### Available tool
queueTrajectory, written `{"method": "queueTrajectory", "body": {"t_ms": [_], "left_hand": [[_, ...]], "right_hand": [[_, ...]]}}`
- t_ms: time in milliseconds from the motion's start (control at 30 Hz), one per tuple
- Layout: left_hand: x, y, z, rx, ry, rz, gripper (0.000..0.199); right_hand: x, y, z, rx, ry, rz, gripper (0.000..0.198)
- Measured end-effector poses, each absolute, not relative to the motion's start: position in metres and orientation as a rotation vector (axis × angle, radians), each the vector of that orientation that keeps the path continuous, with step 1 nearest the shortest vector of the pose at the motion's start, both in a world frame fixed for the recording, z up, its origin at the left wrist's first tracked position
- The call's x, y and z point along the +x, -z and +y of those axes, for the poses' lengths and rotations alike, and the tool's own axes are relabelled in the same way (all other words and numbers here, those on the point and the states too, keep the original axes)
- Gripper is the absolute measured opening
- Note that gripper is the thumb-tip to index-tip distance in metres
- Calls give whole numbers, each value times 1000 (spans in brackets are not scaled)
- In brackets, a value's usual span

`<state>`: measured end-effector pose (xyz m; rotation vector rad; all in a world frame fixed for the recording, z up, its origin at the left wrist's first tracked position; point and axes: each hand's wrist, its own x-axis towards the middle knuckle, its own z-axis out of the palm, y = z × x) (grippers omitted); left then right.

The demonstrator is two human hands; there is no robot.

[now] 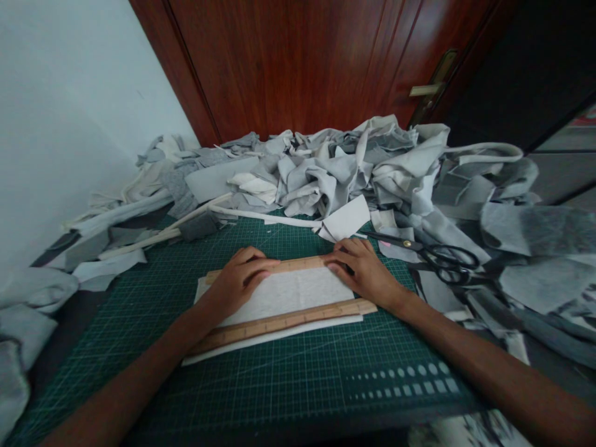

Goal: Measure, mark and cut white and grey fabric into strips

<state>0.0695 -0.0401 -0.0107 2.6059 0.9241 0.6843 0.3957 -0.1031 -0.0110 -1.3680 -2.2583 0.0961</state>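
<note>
A light grey piece of fabric (293,290) lies flat on the green cutting mat (288,385). Two wooden rulers rest across it. My left hand (244,273) is closed at the left part of the far wooden ruler (298,265), thumb and fingertips on its edge. At that ruler's right end, my right hand (356,264) is likewise closed, fingers curled over it. The near wooden ruler (298,315) lies along the fabric's front part, touched by neither set of fingers; my left forearm hides its left end. A strip of fabric shows in front of it.
Black-handled scissors (447,257) lie right of my right hand. Heaped grey and white fabric scraps (321,180) line the mat's back and both sides. Behind them stands a brown wooden door (298,68) with a handle (426,90); a white wall (69,93) is at left.
</note>
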Motion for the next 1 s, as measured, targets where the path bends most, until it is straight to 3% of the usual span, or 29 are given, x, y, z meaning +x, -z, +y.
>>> {"method": "queueTrajectory", "body": {"t_ms": [267, 467, 833, 1000], "left_hand": [[70, 15, -39, 2610, -648, 970, 38], [68, 19, -39, 2630, -643, 1046, 40], [60, 6, -41, 2623, -586, 908, 37], [60, 0, -46, 2656, -537, 879, 36]], "right_hand": [[466, -9, -87, -1569, 153, -1979, 26], [459, -20, -93, -1452, 47, -2122, 27], [509, -22, -97, -1716, -134, -2216, 24], [496, -18, -105, -2028, 52, -2183, 22]]}}
